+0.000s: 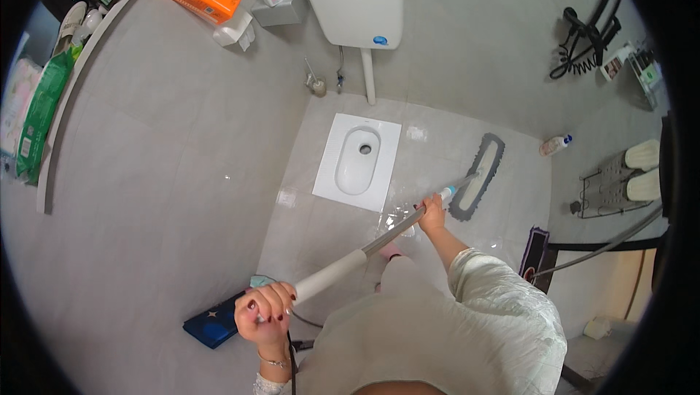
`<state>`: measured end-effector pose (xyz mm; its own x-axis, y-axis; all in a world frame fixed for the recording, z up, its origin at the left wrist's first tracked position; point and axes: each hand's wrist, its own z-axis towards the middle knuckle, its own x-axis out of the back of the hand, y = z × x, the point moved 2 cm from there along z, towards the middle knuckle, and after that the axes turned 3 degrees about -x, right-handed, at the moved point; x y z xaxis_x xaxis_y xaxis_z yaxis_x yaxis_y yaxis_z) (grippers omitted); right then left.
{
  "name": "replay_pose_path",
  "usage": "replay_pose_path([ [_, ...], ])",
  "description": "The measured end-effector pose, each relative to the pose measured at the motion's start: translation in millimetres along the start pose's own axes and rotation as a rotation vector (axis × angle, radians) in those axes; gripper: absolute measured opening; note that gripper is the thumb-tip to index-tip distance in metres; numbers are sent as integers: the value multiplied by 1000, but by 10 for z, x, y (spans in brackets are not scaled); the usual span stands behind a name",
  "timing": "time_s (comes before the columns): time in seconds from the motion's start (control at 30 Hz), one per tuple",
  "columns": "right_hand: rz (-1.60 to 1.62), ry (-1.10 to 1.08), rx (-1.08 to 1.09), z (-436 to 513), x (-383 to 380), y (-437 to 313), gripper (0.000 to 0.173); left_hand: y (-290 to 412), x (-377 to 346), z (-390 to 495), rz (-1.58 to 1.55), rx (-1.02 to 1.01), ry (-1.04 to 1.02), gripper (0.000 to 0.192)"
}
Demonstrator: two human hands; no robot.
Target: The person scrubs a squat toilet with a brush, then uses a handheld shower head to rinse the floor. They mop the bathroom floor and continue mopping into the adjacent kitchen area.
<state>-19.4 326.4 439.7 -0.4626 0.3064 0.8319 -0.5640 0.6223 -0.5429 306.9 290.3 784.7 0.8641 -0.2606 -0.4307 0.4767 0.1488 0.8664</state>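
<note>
A flat mop's long handle runs slantwise across the view. My left hand is closed around its upper end, close to my body. Farther down, my right hand grips the metal part of the pole, just above a light-blue and white joint. The mop head, pale in the middle with a grey fringe, rests flat on the tiled floor to the right of a white squat toilet. Wet, shiny patches show on the floor between the toilet and my feet.
A white cistern with a pipe hangs on the back wall. A toilet brush stands in the left corner, a pump bottle in the right. Slippers sit on a wall rack. A dark blue bag is at the lower left.
</note>
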Motion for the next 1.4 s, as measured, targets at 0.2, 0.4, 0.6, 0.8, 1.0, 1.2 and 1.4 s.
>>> replay_pose_path([
  [0.2, 67, -120, 226, 185, -586, -478, 17, 313, 99, 35, 0, -81, 192, 27],
  [0.4, 73, -396, 479, -22, -883, -1459, 21, 944, 3, -387, 314, -149, 809, 23],
  [0.6, -113, -577, 850, -239, -976, -1874, 16, 1182, -28, -895, 258, -234, 961, 23],
  [0.8, -142, -648, 892, -818, -727, -1890, 14, 1537, 36, -1638, 78, -392, 684, 12],
  [1.0, 36, -486, 880, -1611, -24, -2037, 9, 2334, -122, -1909, 188, -375, -166, 19],
  [1.2, 195, -424, 894, -2234, 229, -1950, 7, 2890, -665, -1873, 283, -376, -479, 20],
  [1.4, 172, -300, 881, -2277, 249, -1827, 15, 2737, -635, -2292, 286, -404, -257, 20],
])
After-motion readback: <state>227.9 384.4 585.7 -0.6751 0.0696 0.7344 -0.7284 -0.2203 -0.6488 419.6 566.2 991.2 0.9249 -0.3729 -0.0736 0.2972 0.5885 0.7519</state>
